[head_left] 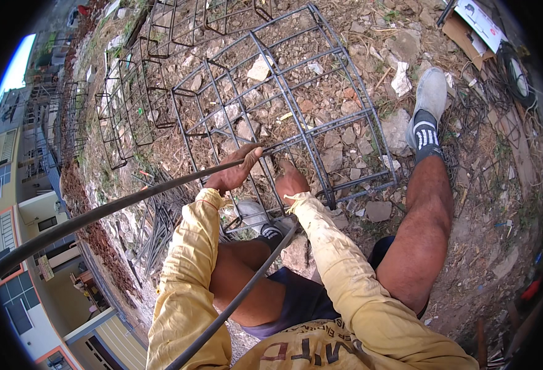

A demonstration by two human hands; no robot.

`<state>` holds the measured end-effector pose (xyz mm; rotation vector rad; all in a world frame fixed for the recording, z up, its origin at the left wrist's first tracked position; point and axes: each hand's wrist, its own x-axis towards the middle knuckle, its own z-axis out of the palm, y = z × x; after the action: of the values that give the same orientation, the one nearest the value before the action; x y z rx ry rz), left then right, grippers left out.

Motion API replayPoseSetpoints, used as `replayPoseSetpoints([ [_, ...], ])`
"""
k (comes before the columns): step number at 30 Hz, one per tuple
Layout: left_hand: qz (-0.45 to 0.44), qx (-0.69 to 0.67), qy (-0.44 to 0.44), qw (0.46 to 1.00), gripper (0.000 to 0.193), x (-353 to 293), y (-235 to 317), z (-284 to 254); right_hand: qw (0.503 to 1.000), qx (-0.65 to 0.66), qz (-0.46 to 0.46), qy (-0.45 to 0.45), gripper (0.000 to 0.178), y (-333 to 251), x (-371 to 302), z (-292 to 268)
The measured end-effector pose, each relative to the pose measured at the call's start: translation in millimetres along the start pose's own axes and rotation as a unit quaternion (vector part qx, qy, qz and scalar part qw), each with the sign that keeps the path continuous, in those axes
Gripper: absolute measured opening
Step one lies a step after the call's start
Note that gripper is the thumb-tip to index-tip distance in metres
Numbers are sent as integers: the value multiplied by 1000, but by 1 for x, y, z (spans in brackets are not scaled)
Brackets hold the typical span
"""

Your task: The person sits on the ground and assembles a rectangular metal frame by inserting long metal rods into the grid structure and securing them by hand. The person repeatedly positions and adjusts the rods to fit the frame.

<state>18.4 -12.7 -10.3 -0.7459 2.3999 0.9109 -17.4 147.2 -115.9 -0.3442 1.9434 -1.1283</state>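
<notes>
A long dark steel bar (pixel 117 202) runs in from the left and meets a cage of tied rebar (pixel 308 132) on the ground in front of me. My left hand (pixel 234 172) is closed round this bar near the cage, the thumb lying along it. Beside it, my right hand (pixel 292 184) reaches down into the cage's near left part with its fingers curled. Whatever those fingers pinch is hidden. Another bar (pixel 240 296) slants up between my forearms toward the cage's near end.
My feet, in grey shoes (pixel 432 89), stand on either side of the cage. More bent rebar frames (pixel 123 105) lie at the far left, and loose rods (pixel 160 216) at the left. Rubble covers the ground. A cardboard box (pixel 469 37) and a small wheel (pixel 518 77) lie far right.
</notes>
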Motion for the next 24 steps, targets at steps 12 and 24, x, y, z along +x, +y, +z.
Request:
replayPoseSetpoints([
  [12,7,7,0,1000,84,-1,3,-3,997,42,-67,-12,44,-1,20,8],
  [24,41,-62,39,996,66,7,-17,8,982,75,-117,129,35,5,43,42],
])
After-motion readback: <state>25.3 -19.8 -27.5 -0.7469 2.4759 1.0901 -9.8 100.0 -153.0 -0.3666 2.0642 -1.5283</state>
